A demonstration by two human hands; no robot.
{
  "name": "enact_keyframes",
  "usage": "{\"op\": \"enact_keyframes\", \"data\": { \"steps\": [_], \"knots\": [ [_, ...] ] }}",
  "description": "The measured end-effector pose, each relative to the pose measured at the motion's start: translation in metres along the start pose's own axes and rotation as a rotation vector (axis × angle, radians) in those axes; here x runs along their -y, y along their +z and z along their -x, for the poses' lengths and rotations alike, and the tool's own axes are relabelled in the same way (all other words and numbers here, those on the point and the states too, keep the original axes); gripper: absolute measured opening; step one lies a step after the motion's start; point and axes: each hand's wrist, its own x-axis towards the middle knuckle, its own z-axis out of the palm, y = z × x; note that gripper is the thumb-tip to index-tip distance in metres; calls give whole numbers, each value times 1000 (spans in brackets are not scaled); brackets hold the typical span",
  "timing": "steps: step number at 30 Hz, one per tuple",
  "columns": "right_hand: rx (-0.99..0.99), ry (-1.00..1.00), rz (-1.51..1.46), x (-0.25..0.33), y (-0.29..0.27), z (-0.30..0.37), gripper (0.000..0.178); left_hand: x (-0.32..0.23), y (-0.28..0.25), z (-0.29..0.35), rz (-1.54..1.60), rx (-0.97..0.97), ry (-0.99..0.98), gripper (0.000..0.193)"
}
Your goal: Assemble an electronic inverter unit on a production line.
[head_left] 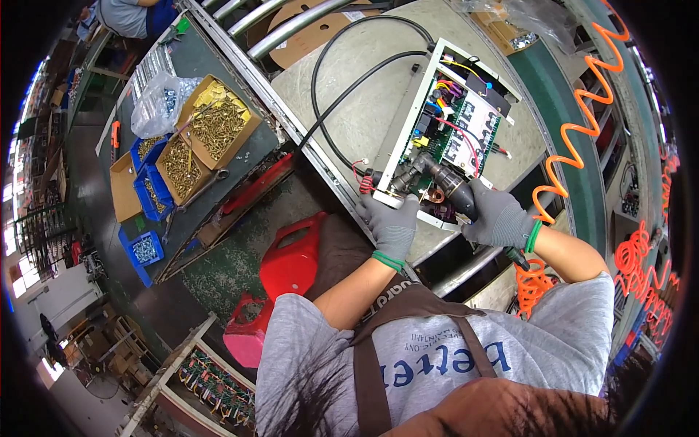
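Note:
An open white metal case (413, 120) full of electronics lies slantwise on the worktable. Inside it show a green circuit board (428, 148), coloured wires and white-topped parts. My right hand (502, 218), in a grey glove, is closed round the handle of a dark angled air tool (453, 186). The tool's head reaches over the near end of the case; its tip is hidden. My left hand (389, 227), also gloved, grips the case's near left corner, beside a red-wrapped cable end (366, 183). A thick black cable (314, 87) loops out to the left.
On the left bench, cardboard boxes of brass screws (218, 130) stand by blue bins (154, 191) and a plastic bag (156, 105). Orange coiled hoses (564, 156) hang at the right. A red plastic stool (291, 255) is by my left side. Metal rollers (302, 28) lie beyond.

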Motion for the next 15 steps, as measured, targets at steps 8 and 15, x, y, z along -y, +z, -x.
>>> {"op": "enact_keyframes", "data": {
  "steps": [8,15],
  "knots": [
    [-94,-58,-36,-8,16,-1,57,3,3,-2,141,42,-50,79],
    [-61,-46,-139,-7,17,1,57,-1,1,-1,-33,35,-32,83]
  ]
}}
